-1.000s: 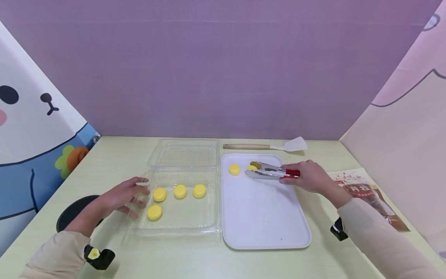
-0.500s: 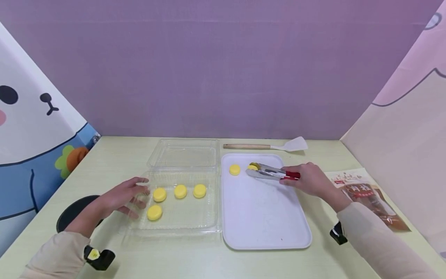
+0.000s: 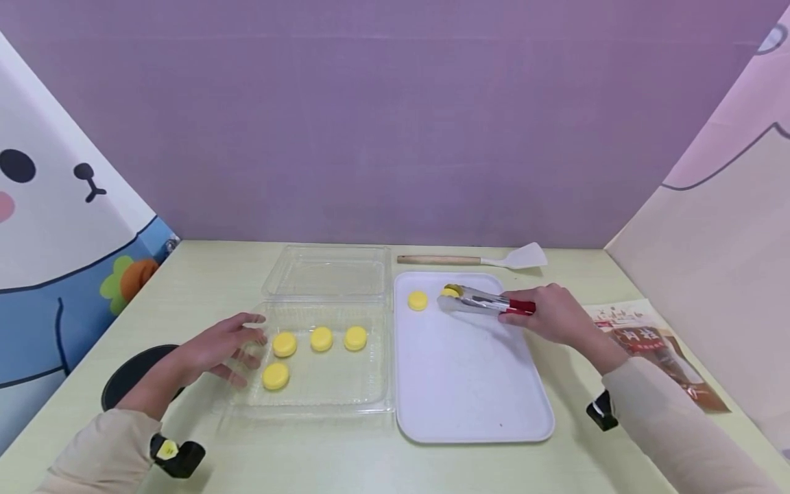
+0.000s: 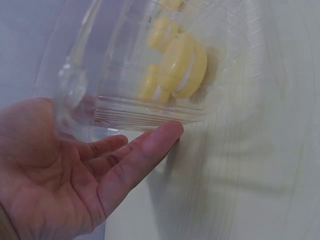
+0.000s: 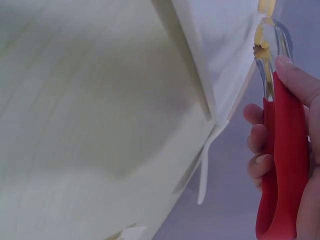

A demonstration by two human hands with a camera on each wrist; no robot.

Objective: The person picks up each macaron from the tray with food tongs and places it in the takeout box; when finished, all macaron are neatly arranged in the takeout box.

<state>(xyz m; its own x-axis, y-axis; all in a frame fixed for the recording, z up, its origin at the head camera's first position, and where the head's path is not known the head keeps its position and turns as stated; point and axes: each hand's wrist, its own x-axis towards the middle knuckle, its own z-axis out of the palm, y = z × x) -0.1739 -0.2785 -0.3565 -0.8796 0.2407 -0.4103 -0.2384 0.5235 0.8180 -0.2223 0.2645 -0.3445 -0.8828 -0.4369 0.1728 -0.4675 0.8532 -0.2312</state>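
My right hand (image 3: 555,312) grips a pair of metal tongs (image 3: 484,300) by their red handles. At the far end of the white tray (image 3: 472,384), the tong tips close around a yellow macaron (image 3: 450,292), partly hidden by them. Another macaron (image 3: 417,300) lies to its left. My left hand (image 3: 212,348), fingers spread and relaxed, rests against the left side of a clear plastic container (image 3: 333,381). Several yellow macarons (image 3: 275,377) sit in its base; the left wrist view shows a white filling in one macaron (image 4: 184,65).
The container's open lid (image 3: 327,271) lies behind its base. A white spatula (image 3: 524,256) with a wooden handle is behind the tray. On the right lies a printed food packet (image 3: 642,339); a black round dish (image 3: 126,377) stands under my left forearm.
The tongs' two arms have come closer together around the macaron. My left hand stays in place at the container.
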